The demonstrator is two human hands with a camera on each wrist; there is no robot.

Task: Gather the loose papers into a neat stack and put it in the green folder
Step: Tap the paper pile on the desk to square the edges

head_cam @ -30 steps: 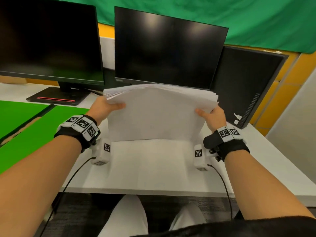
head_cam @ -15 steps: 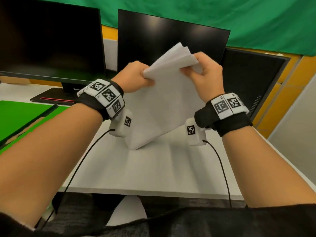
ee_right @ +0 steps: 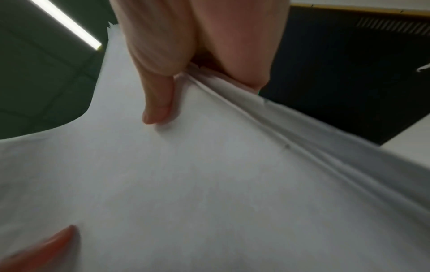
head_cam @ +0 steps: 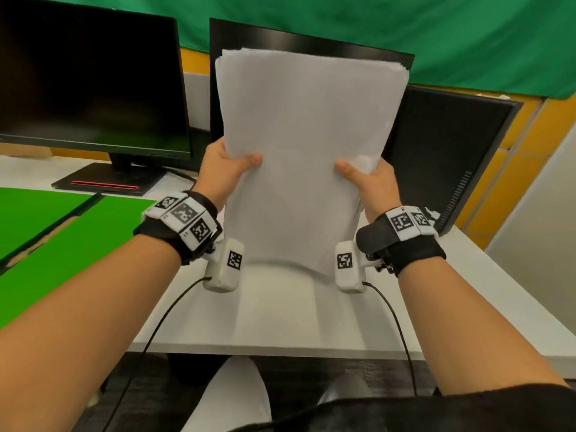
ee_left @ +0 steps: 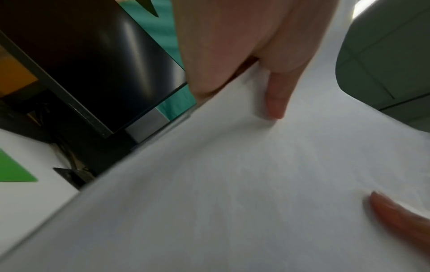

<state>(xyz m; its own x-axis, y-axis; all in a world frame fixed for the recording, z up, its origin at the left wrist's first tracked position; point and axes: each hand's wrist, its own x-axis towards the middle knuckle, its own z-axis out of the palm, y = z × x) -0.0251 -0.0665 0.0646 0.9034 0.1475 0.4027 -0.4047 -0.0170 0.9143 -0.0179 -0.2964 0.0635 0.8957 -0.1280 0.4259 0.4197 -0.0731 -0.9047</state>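
1. Nearest the viewer, two bare forearms reach forward over the edge of a white desk (head_cam: 280, 322). Each wrist wears a black strap with a small white camera block.
2. The left hand (head_cam: 223, 169) and right hand (head_cam: 371, 179) each pinch one long side of the paper stack (head_cam: 311, 157). Thumbs lie on the near face, and the other fingers go behind the sheets.
3. The stack stands upright on its short bottom edge, at or just above the desk. This hold looks chosen for squaring: the sheets can settle level against the desk.
4. The top edge shows sheets slightly stepped, so the stack seems not yet fully even.
5. To the left, the green folder (head_cam: 62, 244) lies open and flat on the desk, well apart from the stack. Its near and left parts run out of view.
6. Behind stand three dark monitors: a left monitor (head_cam: 93, 88), a middle monitor (head_cam: 311, 42) mostly covered by the paper, and a right monitor (head_cam: 452, 157) turned at an angle.
7. Hard to make out: the fingers behind the paper are hidden in the head view. The stack's bottom edge is blurred, so contact with the desk is uncertain. The right wrist view shows the sheets' edges (ee_right: 256, 114) splayed by the palm; both wrist views are blurred.
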